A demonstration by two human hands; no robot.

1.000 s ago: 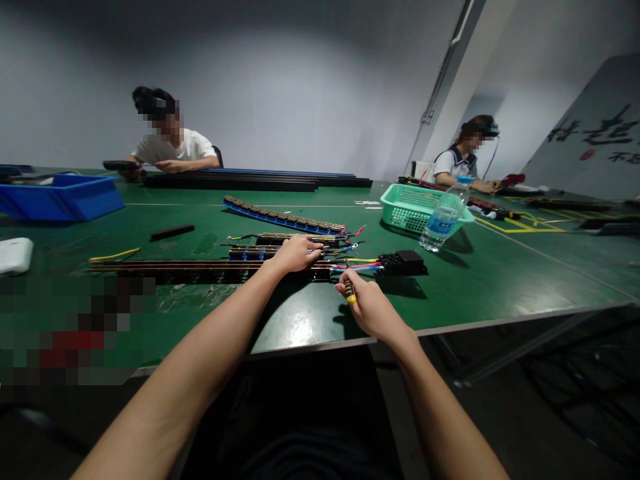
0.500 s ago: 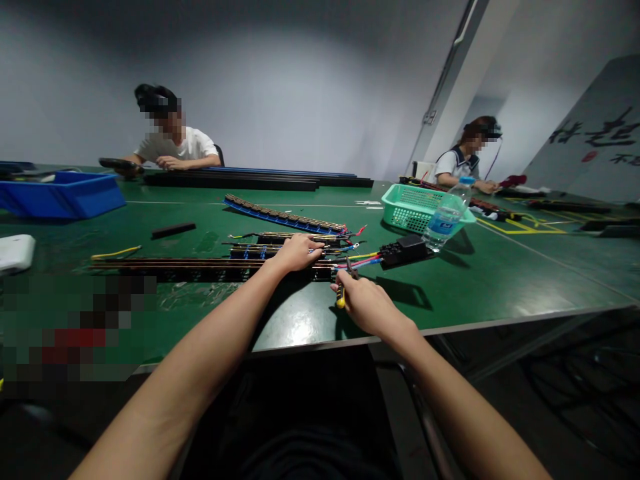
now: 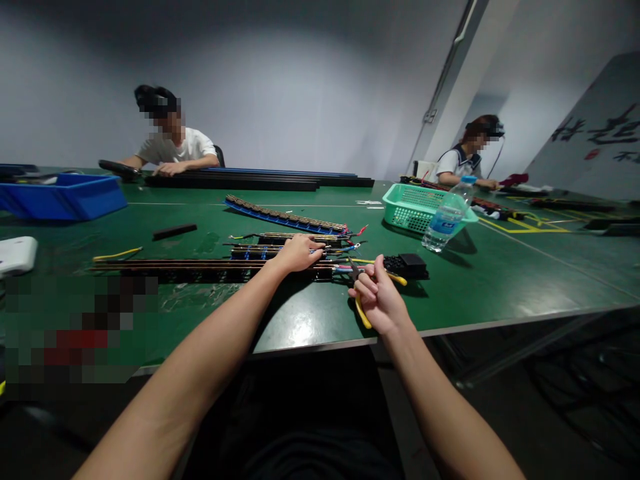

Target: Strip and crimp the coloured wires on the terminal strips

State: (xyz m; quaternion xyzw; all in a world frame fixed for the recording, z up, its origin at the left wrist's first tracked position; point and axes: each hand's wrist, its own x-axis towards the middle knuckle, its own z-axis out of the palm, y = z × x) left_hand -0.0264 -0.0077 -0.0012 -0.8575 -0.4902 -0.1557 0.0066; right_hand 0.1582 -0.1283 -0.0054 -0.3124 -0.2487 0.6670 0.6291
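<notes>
The left hand (image 3: 296, 253) covers a stretch of the long black strip (image 3: 200, 271), so its grip there cannot be told; the right hand (image 3: 383, 297) hides the middle of the pliers (image 3: 363, 313), whose dark tip (small and blurred beside the wires (image 3: 342, 269)) may or may not touch one. A bottle (image 3: 442, 225) covers part of the green basket (image 3: 403, 207), pixelation hides the near left of the tabletop (image 3: 500, 293), and the left edge crops a blue bin (image 3: 83, 202) and white box (image 3: 17, 256)

Large black brush characters (image 3: 615, 138) mark the panel (image 3: 610, 87), in from its slanted left edge. Below, a smaller 不 (image 3: 620, 157) reads clearly; the red seal (image 3: 592, 155) beside it is unreadable. Back from the tabletop's (image 3: 525, 280) near edge, the bottle's (image 3: 433, 243) blue label (image 3: 444, 222) is illegible.
</notes>
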